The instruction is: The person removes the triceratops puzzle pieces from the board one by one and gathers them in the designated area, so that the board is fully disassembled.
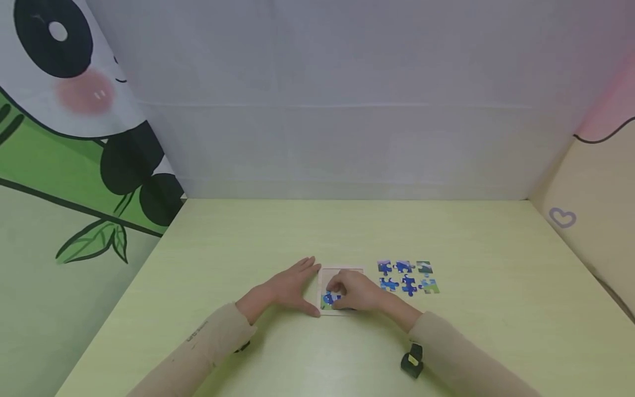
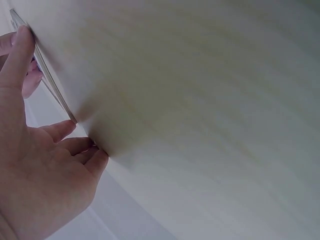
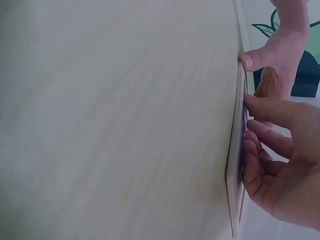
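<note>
A small puzzle board (image 1: pixel 341 267) with a pale raised border lies on the table. Blue and green puzzle pieces (image 1: pixel 328 299) show in its near left part. My left hand (image 1: pixel 291 288) spreads along the board's left side, its thumb at the near corner and its fingertips by the far one. Over the board, my right hand (image 1: pixel 358 290) has its fingers curled, with thumb and index finger at either side of a puzzle piece. That hand covers much of the board's right half. In the right wrist view, the thumb and fingers (image 3: pixel 270 137) meet the board's surface.
Several loose puzzle pieces (image 1: pixel 408 277), blue and some green, lie in two rows just right of the board. The light wooden table (image 1: pixel 248 231) ends at a pale cloth backdrop (image 1: pixel 347 149). Printed panels stand at both sides.
</note>
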Motion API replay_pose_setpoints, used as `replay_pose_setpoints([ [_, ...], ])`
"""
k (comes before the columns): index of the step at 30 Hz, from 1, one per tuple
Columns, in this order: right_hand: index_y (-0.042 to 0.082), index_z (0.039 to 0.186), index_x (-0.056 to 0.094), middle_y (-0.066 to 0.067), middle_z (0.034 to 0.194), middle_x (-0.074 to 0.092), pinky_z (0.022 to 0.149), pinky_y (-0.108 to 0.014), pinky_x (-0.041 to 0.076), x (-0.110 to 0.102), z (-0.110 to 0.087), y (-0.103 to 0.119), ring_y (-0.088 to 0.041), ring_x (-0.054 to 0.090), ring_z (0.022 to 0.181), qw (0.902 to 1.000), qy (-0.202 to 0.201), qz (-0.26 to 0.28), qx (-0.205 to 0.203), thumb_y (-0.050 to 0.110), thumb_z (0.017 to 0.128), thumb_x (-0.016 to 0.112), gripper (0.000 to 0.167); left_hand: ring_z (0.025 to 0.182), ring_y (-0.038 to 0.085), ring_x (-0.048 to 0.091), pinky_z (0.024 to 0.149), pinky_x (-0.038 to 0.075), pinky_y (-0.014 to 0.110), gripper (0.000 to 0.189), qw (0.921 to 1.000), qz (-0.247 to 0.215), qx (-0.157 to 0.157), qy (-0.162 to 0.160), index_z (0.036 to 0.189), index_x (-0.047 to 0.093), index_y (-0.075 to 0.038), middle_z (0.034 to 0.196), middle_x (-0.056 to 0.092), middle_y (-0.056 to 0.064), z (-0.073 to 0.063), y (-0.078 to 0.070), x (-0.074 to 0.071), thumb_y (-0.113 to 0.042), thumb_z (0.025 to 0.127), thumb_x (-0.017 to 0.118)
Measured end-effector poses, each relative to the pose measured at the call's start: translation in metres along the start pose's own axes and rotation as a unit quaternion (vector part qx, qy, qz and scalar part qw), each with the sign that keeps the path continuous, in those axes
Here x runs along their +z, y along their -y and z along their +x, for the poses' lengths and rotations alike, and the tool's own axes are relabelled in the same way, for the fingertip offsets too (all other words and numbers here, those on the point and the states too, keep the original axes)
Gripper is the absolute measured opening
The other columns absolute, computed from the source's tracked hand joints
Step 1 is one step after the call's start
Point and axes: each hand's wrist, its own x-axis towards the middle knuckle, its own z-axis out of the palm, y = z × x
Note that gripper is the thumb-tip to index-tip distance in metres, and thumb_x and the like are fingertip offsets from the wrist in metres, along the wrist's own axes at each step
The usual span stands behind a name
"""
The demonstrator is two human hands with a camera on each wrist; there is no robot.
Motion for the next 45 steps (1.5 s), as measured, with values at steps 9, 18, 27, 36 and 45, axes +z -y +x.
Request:
replay_pose_setpoints([
  [9, 0.004, 0.091, 0.064, 0.002, 0.079, 0.058, 0.064, -0.020, 0.044, 0.0011, 0.0022, 0.0032, -0.010, 0.050, 0.071, 0.9995, -0.004, 0.031, 0.003, 0.004, 0.070, 0.075, 0.024, 0.138, 0.030, 0.010, 0.108, 0.022, 0.045, 0.105, 1.0000, -0.004, 0.000, 0.000, 0.143, 0.023, -0.003, 0.150, 0.014, 0.017, -0.0011, -0.0010, -0.0013, -0.055, 0.066, 0.073],
  [18, 0.003, 0.091, 0.063, 0.002, 0.077, 0.058, 0.063, -0.021, 0.042, 0.0007, -0.0003, 0.0074, -0.010, 0.049, 0.070, 0.9988, -0.012, 0.044, 0.019, 0.002, 0.070, 0.074, 0.024, 0.138, 0.030, 0.009, 0.108, 0.023, 0.045, 0.105, 1.0000, -0.004, -0.007, 0.002, 0.143, 0.023, -0.004, 0.150, 0.013, 0.016, -0.0015, -0.0015, -0.0019, -0.054, 0.066, 0.073],
  [27, 0.004, 0.090, 0.062, 0.002, 0.077, 0.057, 0.063, -0.021, 0.044, 0.0003, 0.0004, 0.0083, -0.011, 0.050, 0.071, 0.9985, -0.010, 0.050, 0.022, 0.001, 0.069, 0.075, 0.025, 0.138, 0.030, 0.010, 0.108, 0.023, 0.045, 0.105, 1.0000, -0.007, -0.005, 0.001, 0.143, 0.023, -0.004, 0.150, 0.013, 0.016, -0.0025, -0.0024, -0.0026, -0.054, 0.066, 0.074],
  [36, 0.006, 0.090, 0.060, 0.002, 0.078, 0.057, 0.063, -0.021, 0.045, -0.0007, -0.0006, 0.0081, -0.011, 0.051, 0.071, 0.9980, -0.016, 0.057, 0.021, 0.001, 0.073, 0.072, 0.022, 0.138, 0.028, 0.009, 0.108, 0.023, 0.045, 0.105, 1.0000, -0.005, -0.007, 0.004, 0.144, 0.023, -0.005, 0.150, 0.013, 0.015, -0.0027, -0.0029, -0.0035, -0.055, 0.066, 0.073],
  [45, 0.006, 0.090, 0.060, 0.002, 0.076, 0.058, 0.064, -0.023, 0.046, -0.0047, -0.0014, 0.0055, -0.010, 0.052, 0.071, 0.9975, -0.020, 0.066, 0.018, 0.004, 0.082, 0.063, 0.009, 0.138, 0.028, 0.009, 0.109, 0.023, 0.044, 0.106, 0.9999, -0.001, -0.011, 0.004, 0.144, 0.023, -0.005, 0.150, 0.013, 0.014, -0.0017, -0.0024, -0.0031, -0.056, 0.065, 0.073],
])
